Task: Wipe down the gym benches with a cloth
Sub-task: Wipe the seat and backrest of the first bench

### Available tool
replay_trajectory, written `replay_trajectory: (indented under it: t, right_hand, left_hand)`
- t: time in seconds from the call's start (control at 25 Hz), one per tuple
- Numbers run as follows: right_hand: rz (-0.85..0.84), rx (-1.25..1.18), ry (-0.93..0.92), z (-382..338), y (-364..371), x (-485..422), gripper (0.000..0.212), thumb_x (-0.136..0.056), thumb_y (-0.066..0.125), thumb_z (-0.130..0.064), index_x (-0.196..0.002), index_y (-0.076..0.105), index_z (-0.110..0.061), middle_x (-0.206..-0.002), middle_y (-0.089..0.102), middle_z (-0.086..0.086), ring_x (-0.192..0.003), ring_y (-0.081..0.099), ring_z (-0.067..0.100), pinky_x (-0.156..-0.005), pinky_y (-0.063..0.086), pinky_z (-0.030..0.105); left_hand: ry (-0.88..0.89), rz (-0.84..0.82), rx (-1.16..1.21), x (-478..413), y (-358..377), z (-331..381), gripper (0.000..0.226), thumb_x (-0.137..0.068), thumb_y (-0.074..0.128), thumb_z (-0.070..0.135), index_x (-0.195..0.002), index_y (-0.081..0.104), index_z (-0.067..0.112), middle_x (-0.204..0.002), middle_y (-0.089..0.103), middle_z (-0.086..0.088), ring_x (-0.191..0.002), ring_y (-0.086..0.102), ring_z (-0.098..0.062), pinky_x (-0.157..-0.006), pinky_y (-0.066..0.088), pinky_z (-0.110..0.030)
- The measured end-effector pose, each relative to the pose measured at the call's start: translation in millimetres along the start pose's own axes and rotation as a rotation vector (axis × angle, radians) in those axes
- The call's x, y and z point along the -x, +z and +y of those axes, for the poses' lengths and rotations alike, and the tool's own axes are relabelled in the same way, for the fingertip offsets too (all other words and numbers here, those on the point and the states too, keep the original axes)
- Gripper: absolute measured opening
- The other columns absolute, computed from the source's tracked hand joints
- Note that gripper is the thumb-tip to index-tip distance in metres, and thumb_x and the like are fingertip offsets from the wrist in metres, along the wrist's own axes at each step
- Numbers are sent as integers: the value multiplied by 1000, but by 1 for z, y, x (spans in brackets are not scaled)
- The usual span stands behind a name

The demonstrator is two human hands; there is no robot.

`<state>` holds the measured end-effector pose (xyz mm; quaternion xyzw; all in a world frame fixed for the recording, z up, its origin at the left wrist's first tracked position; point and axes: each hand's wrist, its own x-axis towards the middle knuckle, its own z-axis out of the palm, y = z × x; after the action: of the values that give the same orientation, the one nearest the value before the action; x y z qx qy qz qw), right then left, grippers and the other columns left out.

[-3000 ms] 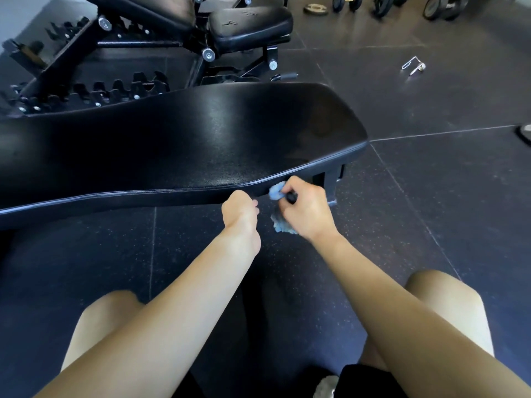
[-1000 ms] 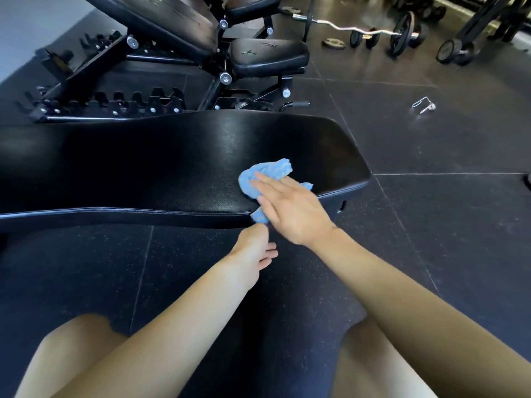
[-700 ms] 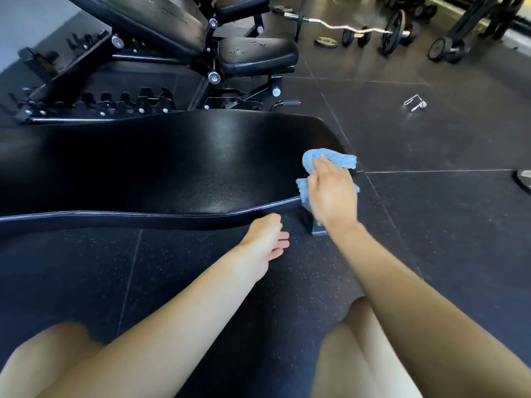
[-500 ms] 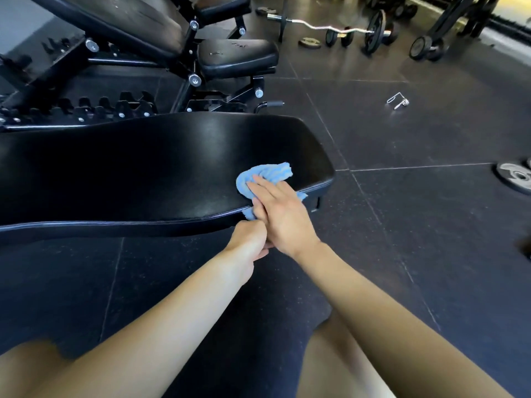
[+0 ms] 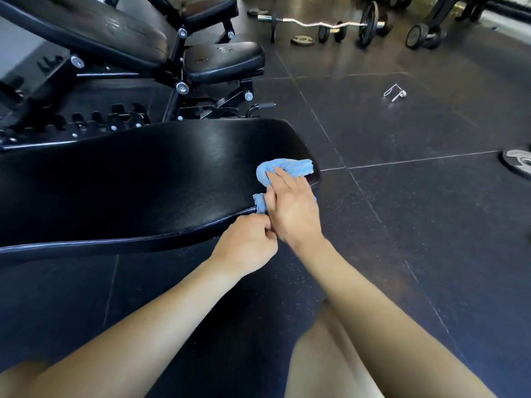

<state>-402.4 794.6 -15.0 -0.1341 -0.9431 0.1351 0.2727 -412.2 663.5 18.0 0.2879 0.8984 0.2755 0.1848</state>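
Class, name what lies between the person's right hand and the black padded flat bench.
A crumpled blue cloth, under the right hand, on the black padded flat bench; head view.

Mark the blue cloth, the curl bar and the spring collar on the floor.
blue cloth (image 5: 288, 165): head view, its bunched upper fold.
curl bar (image 5: 307, 24): head view, the wavy middle of its chrome shaft.
spring collar (image 5: 402, 93): head view, its coiled end.

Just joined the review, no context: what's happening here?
A person is wiping the bench with a blue cloth. The right hand presses the cloth flat on the bench's right end. The left hand sits curled at the near edge beside the cloth; whether it pinches the cloth is unclear.
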Motion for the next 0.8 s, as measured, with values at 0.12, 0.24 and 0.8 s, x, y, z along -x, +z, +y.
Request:
replay_trajectory:
  t: [0.12,0.24,0.8]
  right_hand:
    - [-91,133,26,32,-4,-39,44,-98,30,-27,-112,66,-7,-118,68,11,-98,62,35,-92,43,43]
    - [-266,169,231,46,0,-83,38,-105,33,-24,-126,57,-5,-139,53,13,-116,55,38,-92,40,43]
    - [-548,209,84,75,11,-154,39,-105,33,-10,-136,50,5,-149,40,14,-139,37,31,-106,41,44]
  left_hand:
    - [138,76,-155,-3,-9,3,10,-94,52,23,-90,61,25,-67,58,8,-67,58,-22,-65,52,-37]
    - [254,138,-304,-19,-21,26,10,-97,51,26,-101,58,21,-82,62,5,-75,60,-26,-69,53,-39]
    - [251,-51,-736,-65,-35,58,4,-90,55,14,-87,53,15,-72,46,2,-65,46,-21,-53,28,-31]
